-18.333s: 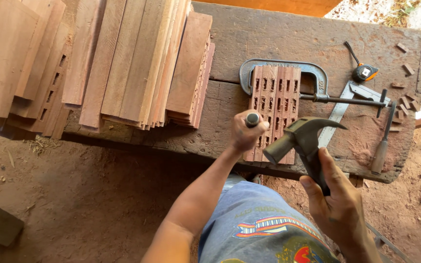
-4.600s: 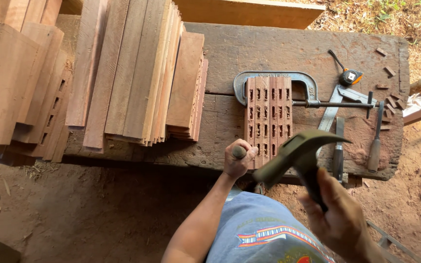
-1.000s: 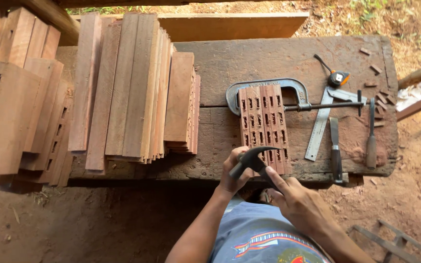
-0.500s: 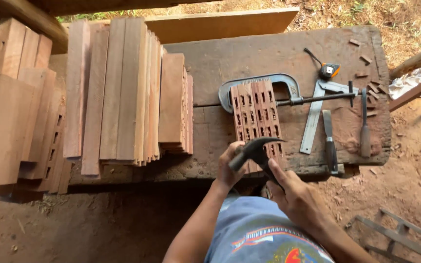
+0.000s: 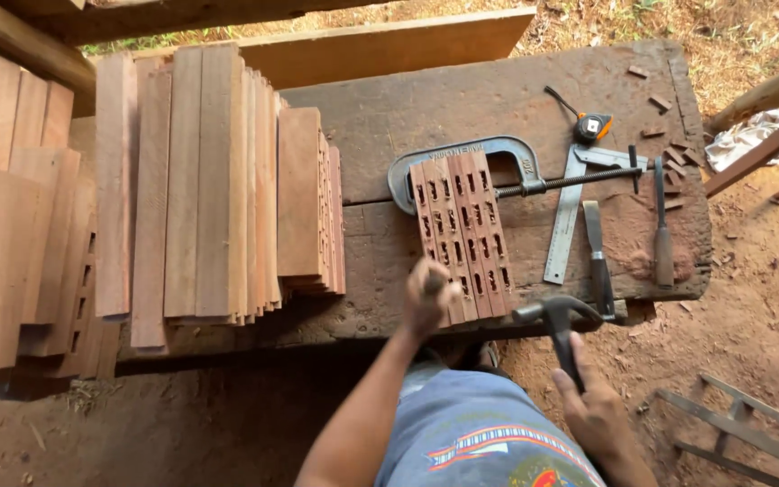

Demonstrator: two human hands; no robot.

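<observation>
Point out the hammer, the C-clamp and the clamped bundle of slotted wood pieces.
hammer (image 5: 559,316): head view, on its metal head.
C-clamp (image 5: 462,150): head view, on its curved frame.
slotted wood pieces (image 5: 462,234): head view, middle of the bundle.

You look down on a weathered plank bench outdoors, on bare reddish dirt. Long beams lie beyond its far edge, dry grass behind them. Even daylight; the bench's near underside lies in shadow.
</observation>
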